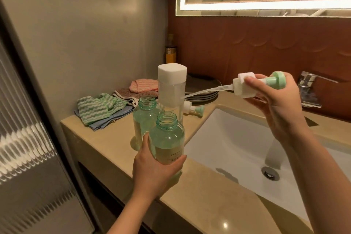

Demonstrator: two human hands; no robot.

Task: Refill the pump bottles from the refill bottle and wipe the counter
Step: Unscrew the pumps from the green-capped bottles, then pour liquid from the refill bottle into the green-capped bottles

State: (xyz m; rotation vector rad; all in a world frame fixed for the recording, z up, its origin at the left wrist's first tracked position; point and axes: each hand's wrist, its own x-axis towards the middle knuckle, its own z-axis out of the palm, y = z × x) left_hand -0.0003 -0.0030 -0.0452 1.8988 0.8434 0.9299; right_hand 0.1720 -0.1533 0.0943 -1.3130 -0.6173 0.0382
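Observation:
My left hand (153, 169) grips an uncapped green pump bottle (167, 138), partly filled with pale liquid, at the counter's front edge. A second uncapped green bottle (145, 116) stands just behind it. My right hand (275, 99) holds a white and green pump head (247, 86) sideways above the sink, its dip tube pointing left. The clear refill bottle (171, 89), closed with a white square cap, stands behind the two bottles. Another pump head (193, 110) lies on the counter beside it.
Folded cloths (100, 108) in green, blue and pink lie on the beige counter (106, 138) at the back left. Grey plates (205, 89) are stacked behind. The white sink (237, 144) and chrome tap (309, 89) are to the right. An amber bottle (171, 51) stands in the corner.

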